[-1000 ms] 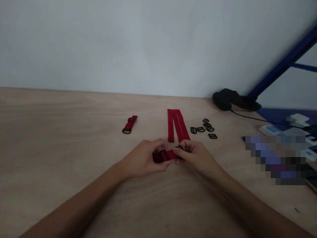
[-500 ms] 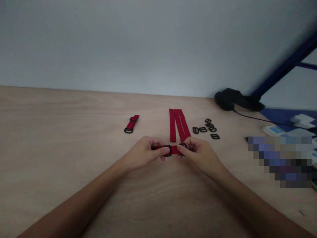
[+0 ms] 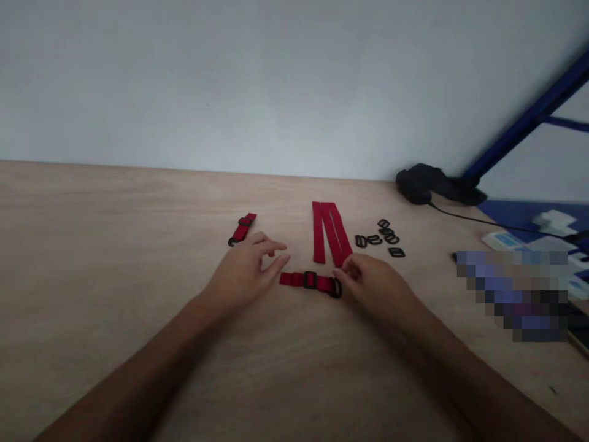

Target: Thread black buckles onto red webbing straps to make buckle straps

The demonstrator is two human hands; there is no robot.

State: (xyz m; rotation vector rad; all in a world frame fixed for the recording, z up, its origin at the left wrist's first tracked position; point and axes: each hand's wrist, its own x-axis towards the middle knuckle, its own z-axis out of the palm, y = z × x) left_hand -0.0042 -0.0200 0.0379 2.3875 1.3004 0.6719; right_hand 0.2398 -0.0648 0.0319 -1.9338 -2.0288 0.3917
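A short red webbing strap (image 3: 299, 280) with a black slider buckle (image 3: 310, 280) and a black ring (image 3: 335, 288) at its right end lies flat on the wooden table (image 3: 115, 245). My left hand (image 3: 242, 270) hovers just left of the strap, fingers apart, holding nothing. My right hand (image 3: 375, 285) sits beside the ring, fingertips close to it and empty. Beyond the hands lie several long red webbing strips (image 3: 329, 233). A similar short red strap (image 3: 242, 227) lies to the far left, its ring partly hidden by my left hand. Several black plastic buckles and rings (image 3: 380, 238) lie in a loose group right of the strips.
A black soft object (image 3: 427, 184) with a black cable (image 3: 483, 221) rests at the table's back right corner. A pale wall (image 3: 276, 92) rises behind the table. A blue metal frame (image 3: 529, 116) crosses the upper right. Papers and a pixelated patch (image 3: 510, 294) occupy the right side.
Both hands have let go of the short red strap, which now lies on the table. They have moved apart to either side of it, and the view has shifted slightly.
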